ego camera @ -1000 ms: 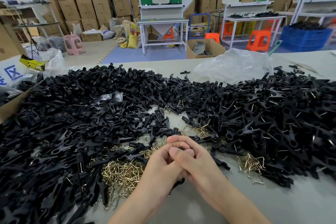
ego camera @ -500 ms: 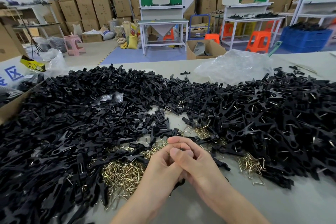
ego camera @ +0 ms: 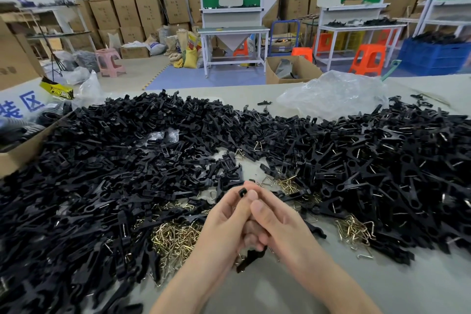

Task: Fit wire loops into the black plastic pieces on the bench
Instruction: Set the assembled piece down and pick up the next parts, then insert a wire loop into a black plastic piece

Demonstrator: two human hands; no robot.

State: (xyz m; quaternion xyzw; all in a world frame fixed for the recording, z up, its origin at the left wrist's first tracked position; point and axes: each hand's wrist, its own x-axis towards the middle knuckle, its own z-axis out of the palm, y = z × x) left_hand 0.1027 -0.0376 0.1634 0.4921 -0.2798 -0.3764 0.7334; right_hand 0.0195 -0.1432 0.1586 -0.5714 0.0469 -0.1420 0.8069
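My left hand and my right hand are pressed together over the bench's near middle, both closed around one black plastic piece. Its top end pokes out between my fingertips and its lower end hangs below my palms. Whether a wire loop is in it is hidden by my fingers. A heap of brass wire loops lies just left of my hands, a smaller heap of loops to the right. Black plastic pieces cover the bench on the left, and a second mass of pieces on the right.
A cardboard box stands at the left edge of the grey bench. A crumpled clear plastic bag lies at the back right. Beyond the bench are workstations, orange stools, a blue crate and stacked cartons.
My hands have stayed clasped in the same spot. The fingers have shifted a little, and the black piece's top end now shows between the fingertips.
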